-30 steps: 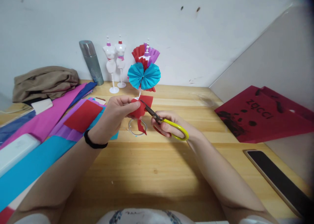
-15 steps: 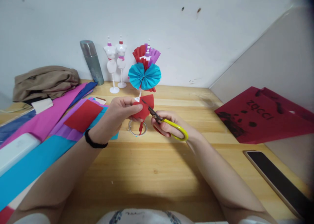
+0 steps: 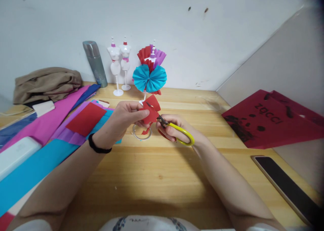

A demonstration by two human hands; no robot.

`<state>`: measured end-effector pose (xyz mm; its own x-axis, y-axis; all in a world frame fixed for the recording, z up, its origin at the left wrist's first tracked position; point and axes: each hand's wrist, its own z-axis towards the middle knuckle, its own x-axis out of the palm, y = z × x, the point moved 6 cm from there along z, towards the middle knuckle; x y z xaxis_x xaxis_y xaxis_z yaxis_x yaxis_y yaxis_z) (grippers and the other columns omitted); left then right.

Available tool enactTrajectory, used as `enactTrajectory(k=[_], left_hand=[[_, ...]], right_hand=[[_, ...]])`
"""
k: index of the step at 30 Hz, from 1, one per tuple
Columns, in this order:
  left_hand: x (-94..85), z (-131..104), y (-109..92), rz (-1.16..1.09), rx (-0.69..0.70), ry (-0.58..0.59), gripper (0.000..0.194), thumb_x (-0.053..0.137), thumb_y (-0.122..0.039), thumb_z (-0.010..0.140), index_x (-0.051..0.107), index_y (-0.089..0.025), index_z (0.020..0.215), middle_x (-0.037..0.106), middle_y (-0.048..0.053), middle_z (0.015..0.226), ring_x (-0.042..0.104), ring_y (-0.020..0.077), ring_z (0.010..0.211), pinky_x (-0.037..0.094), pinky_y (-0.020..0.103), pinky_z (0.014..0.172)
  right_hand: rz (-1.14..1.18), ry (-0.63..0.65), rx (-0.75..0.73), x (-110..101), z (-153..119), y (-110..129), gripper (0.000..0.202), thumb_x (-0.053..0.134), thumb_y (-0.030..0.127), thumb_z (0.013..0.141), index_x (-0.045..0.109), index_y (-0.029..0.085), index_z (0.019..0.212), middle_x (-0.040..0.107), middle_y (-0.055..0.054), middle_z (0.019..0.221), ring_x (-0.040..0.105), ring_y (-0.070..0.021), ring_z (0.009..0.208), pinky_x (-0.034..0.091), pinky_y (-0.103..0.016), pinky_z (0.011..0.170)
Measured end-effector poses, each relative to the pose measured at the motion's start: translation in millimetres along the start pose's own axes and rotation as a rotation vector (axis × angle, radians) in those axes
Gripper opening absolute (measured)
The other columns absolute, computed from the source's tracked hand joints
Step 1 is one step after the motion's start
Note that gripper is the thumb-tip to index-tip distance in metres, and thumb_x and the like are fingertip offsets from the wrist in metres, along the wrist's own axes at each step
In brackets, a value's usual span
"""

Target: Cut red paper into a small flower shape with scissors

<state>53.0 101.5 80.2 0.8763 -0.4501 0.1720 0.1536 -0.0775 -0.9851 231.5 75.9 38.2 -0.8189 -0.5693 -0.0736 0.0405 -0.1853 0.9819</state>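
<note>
The scissors (image 3: 174, 129) have bitten further into the red paper (image 3: 151, 112) than a second ago; now only the blade tip peeks out above it, and the hanging offcut has swung up shorter. The left hand (image 3: 120, 120) pinches the paper above the bench (image 3: 162, 177), at twelve o'clock from the person. The right hand (image 3: 172, 127), at three o'clock of the paper, has its grip closed around the yellow handles

Red paper piece (image 3: 151, 111) in yellow-handled scissors (image 3: 174, 129)
</note>
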Motion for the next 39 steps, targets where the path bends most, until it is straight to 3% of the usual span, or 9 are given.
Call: enactTrajectory(k=[17,33,39], left_hand=[[1.3,-1.2,0.5,0.003,0.000,0.005,0.042,0.106,-0.046,0.064,0.079,-0.014,0.073,0.079,0.007,0.069,0.071,0.0159,0.059,0.059,0.026,0.062],[-1.8,-0.2,-1.3,0.047,0.005,0.008,0.043,0.103,-0.046,0.066,0.070,-0.017,0.067,0.076,0.004,0.068,0.070,0.0156,0.060,0.058,0.025,0.061],[-1.7,0.1,-1.9,0.062,0.007,0.025,0.038,0.101,-0.045,0.067,0.077,-0.016,0.071,0.079,0.006,0.071,0.069,0.0158,0.061,0.058,0.026,0.062]], right_hand=[[-0.025,0.034,-0.037,1.4,1.5,3.9,0.055,0.075,0.075,0.098,0.063,0.021,0.094,0.047,0.011,0.058,0.034,-0.0062,0.042,0.025,-0.022,0.042],[-0.031,0.014,-0.028,-1.5,0.2,-0.7,0.054,0.077,0.074,0.097,0.066,0.021,0.097,0.047,0.011,0.061,0.032,-0.0055,0.041,0.024,-0.022,0.041],[-0.026,0.016,-0.020,-1.1,-0.6,-0.5,0.054,0.077,0.074,0.097,0.065,0.021,0.097,0.047,0.011,0.060,0.033,-0.0055,0.042,0.025,-0.021,0.041]])
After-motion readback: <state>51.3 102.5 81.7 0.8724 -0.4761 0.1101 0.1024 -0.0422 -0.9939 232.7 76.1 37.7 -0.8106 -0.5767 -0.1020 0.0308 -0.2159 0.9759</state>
